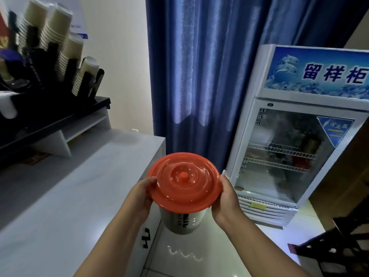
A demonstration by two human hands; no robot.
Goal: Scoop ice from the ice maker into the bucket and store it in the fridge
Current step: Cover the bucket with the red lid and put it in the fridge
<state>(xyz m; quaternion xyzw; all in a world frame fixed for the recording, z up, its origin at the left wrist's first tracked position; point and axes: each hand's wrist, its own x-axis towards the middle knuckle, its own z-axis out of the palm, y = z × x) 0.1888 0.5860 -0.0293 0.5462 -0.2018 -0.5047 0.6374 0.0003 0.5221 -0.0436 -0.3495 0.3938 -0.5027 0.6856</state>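
One steel bucket (182,221), round orange plastic lid (184,180), ringed ridges, one knob; left hand (142,193) and right hand (226,198) clamp opposite lid edges. One glass-door fridge (279,156) beyond.

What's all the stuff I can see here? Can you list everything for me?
bucket: one, silvery with black lettering, held in the air at centre
lid: one, orange, sitting on the bucket
fridge: one, white with a blue header and glass door, on the right
curtain: one, blue, hanging behind
counter: one, pale grey, on the left
paper cup stacks: four, tan, in a black holder at upper left
shelf: one, black top on white supports, on the counter
dark furniture: one, lower right, cut off by the frame
left hand: grips the bucket at the lid's left rim
right hand: grips it at the right rim
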